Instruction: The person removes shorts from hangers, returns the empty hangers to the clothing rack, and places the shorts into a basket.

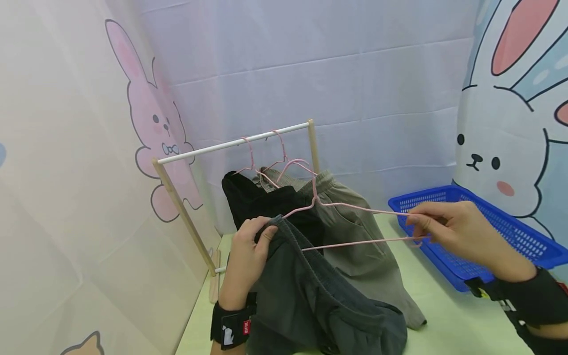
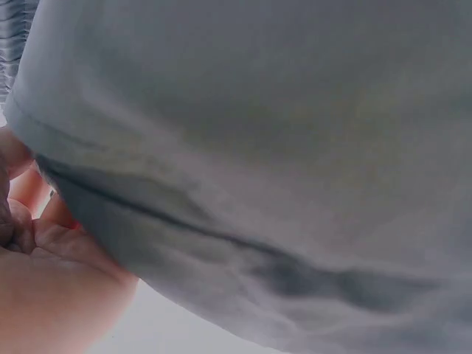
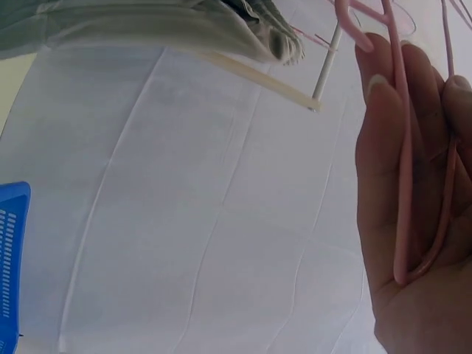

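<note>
My left hand [image 1: 249,256] grips the waistband of dark grey-green pants [image 1: 301,296], thumb on top of the cloth. The left end of a pink hanger [image 1: 355,206] goes into that waistband. At its other end my right hand [image 1: 457,234] holds the hanger, thumb and fingers around the upper arm. In the right wrist view the pink wire [image 3: 404,162] runs across the palm and fingers. Grey cloth [image 2: 280,133] fills most of the left wrist view, with part of the left hand [image 2: 51,258] at its edge.
Behind, a rack with a white rail [image 1: 230,144] and wooden posts holds a black garment [image 1: 266,197] and khaki pants [image 1: 355,236] on pink hangers. A blue basket [image 1: 443,199] stands at the right on the pale green table [image 1: 479,320]. Curtains surround the table.
</note>
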Action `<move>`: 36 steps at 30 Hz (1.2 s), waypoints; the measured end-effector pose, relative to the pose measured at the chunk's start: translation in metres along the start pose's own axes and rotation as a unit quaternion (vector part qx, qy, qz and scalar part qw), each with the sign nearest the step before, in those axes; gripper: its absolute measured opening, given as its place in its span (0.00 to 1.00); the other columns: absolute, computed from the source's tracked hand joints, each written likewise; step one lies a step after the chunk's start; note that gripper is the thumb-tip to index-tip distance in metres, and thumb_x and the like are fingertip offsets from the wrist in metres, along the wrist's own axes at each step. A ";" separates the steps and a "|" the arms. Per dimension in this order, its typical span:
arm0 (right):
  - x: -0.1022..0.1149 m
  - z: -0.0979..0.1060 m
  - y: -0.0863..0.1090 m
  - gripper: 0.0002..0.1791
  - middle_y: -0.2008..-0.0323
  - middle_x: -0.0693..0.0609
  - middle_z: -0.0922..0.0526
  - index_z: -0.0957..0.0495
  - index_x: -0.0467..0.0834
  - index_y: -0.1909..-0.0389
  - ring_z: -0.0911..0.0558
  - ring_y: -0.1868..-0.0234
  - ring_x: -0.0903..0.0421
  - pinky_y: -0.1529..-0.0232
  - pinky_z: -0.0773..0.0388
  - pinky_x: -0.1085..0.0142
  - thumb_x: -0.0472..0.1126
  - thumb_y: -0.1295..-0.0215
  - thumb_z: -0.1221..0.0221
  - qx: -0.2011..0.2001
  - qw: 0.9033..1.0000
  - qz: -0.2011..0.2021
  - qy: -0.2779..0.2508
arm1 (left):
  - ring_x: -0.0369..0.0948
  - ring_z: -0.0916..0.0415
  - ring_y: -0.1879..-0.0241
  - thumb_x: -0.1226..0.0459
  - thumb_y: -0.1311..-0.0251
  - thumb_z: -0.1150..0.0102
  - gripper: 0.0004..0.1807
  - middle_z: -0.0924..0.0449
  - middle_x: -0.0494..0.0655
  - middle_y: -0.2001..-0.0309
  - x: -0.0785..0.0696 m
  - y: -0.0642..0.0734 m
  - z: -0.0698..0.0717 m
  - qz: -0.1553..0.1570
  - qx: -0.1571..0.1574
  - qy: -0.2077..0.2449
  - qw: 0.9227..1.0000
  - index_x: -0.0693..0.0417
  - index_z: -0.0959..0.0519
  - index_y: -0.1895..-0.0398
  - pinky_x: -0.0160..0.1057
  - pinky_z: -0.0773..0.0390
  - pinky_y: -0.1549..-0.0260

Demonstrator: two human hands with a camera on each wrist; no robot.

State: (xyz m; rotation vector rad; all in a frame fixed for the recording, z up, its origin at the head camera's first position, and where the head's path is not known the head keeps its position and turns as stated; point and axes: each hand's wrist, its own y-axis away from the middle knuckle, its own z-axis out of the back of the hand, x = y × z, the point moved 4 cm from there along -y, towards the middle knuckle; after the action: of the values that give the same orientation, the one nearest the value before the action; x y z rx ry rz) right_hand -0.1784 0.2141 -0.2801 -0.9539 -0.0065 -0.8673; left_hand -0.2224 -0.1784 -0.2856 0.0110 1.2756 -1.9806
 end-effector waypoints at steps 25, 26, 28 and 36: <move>-0.050 0.080 0.061 0.16 0.81 0.72 0.22 0.18 0.49 0.66 0.22 0.81 0.77 0.80 0.28 0.81 0.28 0.22 0.47 -0.107 0.988 -0.091 0.060 | 0.42 0.18 0.59 0.61 0.32 0.34 0.06 0.14 0.45 0.62 0.029 0.018 0.009 0.045 -0.040 -0.025 0.998 0.50 0.12 0.56 0.51 0.18 0.57; -0.052 0.082 0.063 0.19 0.81 0.72 0.22 0.19 0.55 0.66 0.23 0.81 0.77 0.80 0.28 0.81 0.28 0.23 0.47 -0.113 0.988 -0.089 0.060 | 0.42 0.18 0.60 0.61 0.32 0.34 0.06 0.14 0.45 0.63 0.030 0.019 0.010 0.043 -0.044 -0.029 0.998 0.51 0.12 0.57 0.51 0.18 0.59; -0.056 0.084 0.068 0.25 0.82 0.71 0.22 0.23 0.66 0.65 0.23 0.82 0.77 0.81 0.28 0.81 0.28 0.22 0.48 -0.122 0.987 -0.083 0.064 | 0.42 0.18 0.62 0.62 0.32 0.33 0.05 0.15 0.45 0.64 0.030 0.019 0.010 0.038 -0.048 -0.033 0.998 0.51 0.12 0.58 0.51 0.18 0.60; -0.058 0.088 0.071 0.29 0.82 0.71 0.24 0.27 0.76 0.63 0.26 0.81 0.77 0.82 0.32 0.80 0.32 0.19 0.51 -0.157 0.980 -0.115 0.049 | 0.43 0.17 0.60 0.62 0.32 0.34 0.04 0.14 0.45 0.63 0.028 0.018 0.006 0.031 -0.044 -0.025 0.998 0.51 0.13 0.59 0.52 0.18 0.58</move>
State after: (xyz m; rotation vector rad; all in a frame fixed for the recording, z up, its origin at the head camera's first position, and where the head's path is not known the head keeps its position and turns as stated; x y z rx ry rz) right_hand -0.1401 0.3339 -0.2986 -1.2201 0.1094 -1.1505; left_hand -0.2294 -0.2032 -0.3079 -0.0416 1.3127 -1.8609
